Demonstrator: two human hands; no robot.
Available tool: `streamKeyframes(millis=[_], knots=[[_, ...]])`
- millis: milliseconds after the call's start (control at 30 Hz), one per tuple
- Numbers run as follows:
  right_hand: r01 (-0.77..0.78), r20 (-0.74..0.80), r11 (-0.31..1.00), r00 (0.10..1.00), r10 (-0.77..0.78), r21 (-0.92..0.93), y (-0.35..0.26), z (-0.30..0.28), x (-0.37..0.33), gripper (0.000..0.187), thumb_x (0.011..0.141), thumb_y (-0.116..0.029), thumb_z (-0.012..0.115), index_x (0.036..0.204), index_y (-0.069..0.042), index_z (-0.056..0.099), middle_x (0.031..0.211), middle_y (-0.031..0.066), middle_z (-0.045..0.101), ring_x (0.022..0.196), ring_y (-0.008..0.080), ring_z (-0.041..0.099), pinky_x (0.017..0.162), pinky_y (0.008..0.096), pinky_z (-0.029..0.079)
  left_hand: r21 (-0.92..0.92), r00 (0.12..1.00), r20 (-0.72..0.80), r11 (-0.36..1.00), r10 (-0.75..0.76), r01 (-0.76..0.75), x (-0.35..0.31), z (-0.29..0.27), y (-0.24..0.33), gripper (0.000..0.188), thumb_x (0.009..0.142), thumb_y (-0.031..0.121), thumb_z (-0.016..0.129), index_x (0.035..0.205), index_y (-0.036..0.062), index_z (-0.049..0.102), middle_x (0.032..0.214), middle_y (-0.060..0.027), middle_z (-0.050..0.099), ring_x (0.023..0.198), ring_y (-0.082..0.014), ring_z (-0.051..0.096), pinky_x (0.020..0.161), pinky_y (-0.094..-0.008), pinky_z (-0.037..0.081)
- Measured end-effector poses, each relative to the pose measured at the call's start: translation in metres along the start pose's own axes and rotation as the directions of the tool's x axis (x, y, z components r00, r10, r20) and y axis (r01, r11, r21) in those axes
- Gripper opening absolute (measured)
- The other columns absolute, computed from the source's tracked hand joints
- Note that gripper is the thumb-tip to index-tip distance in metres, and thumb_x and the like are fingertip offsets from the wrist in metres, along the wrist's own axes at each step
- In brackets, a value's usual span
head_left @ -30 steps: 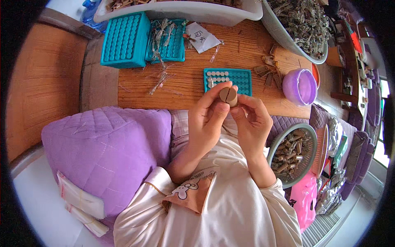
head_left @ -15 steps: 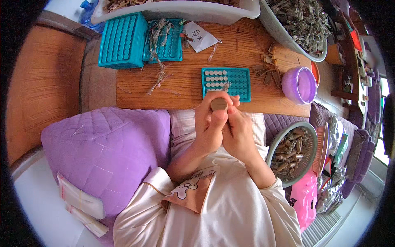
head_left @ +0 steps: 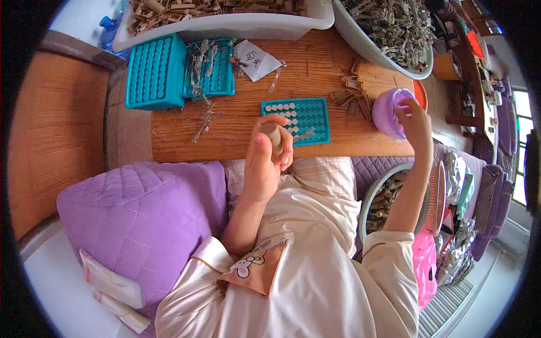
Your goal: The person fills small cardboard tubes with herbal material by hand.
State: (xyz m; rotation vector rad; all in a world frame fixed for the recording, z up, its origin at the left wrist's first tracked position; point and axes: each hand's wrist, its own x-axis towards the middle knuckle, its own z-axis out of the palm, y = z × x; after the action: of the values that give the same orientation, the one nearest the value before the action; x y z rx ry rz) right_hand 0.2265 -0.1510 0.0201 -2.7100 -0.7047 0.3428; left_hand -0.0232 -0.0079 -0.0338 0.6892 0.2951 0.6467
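My left hand is closed around a short brown paper-like tube, held upright over the table's near edge. A clear, crinkled strip shows beside its fingers, above the tray. My right hand is over a purple bowl, its fingers bent together inside the rim. What they pinch, if anything, is hidden. Just beyond my left hand lies a teal tray with round pockets; pale round pieces fill its left part.
At the back left are stacked teal trays and a paper note. A white tub of brown pieces and a grey basin of shiny bundles line the far side. Brown clips lie near the bowl. A grey basket stands beneath my right forearm.
My right hand has left the tube and moved right, to the purple bowl. My left hand keeps the tube and has shifted slightly left. The view has shifted a little.
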Motion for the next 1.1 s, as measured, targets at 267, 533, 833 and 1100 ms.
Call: streamKeyframes(millis=[267,533,833,1100], knots=[[0.209,0.045,0.922,0.978,-0.206,-0.326,0.037,0.035,0.040,0.020,0.072,-0.007,0.047,0.089,-0.003,0.056,0.086,0.0189,0.057,0.082,0.0343,0.054,0.069,0.0397,0.043,0.012,0.998,0.056,1.000,0.009,-0.009,-0.002,-0.004,0.001,0.051,0.082,0.050,0.034,0.104,0.0040,0.040,0.064,0.0008,0.038,0.050,-0.0062,0.032,0.045,-0.0174,0.026],[0.221,-0.047,0.968,0.975,-0.216,0.122,0.043,-0.002,0.021,0.014,0.073,-0.004,0.052,0.085,0.002,0.056,0.073,0.0079,0.059,0.066,0.0134,0.054,0.062,0.0246,0.042,-0.258,0.998,0.049,0.964,-0.047,0.058,0.002,0.003,0.003,0.047,0.084,0.042,0.038,0.113,0.0053,0.036,0.082,-0.0027,0.042,0.072,-0.0093,0.041,0.060,-0.0241,0.040],[0.152,-0.066,0.747,0.987,-0.144,0.647,0.003,-0.015,-0.018,0.015,0.080,-0.004,0.044,0.091,-0.002,0.054,0.066,-0.0042,0.045,0.057,0.0034,0.037,0.052,0.0160,0.030,-0.761,0.939,0.267,0.549,-0.219,0.345,0.000,0.002,0.004,0.033,0.083,0.014,0.045,0.113,0.0053,0.034,0.109,-0.0070,0.042,0.116,-0.0239,0.032,0.070,-0.0400,0.052],[0.179,-0.050,0.651,0.976,-0.212,0.738,-0.060,0.002,-0.051,0.021,0.078,0.002,0.044,0.095,-0.001,0.054,0.075,-0.0007,0.050,0.067,0.0049,0.045,0.062,0.0167,0.036,-0.812,0.863,0.261,0.386,-0.433,0.439,-0.003,0.005,0.001,0.034,0.082,0.024,0.047,0.109,0.0039,0.040,0.102,-0.0070,0.049,0.109,-0.0224,0.041,0.045,-0.0144,0.050]])
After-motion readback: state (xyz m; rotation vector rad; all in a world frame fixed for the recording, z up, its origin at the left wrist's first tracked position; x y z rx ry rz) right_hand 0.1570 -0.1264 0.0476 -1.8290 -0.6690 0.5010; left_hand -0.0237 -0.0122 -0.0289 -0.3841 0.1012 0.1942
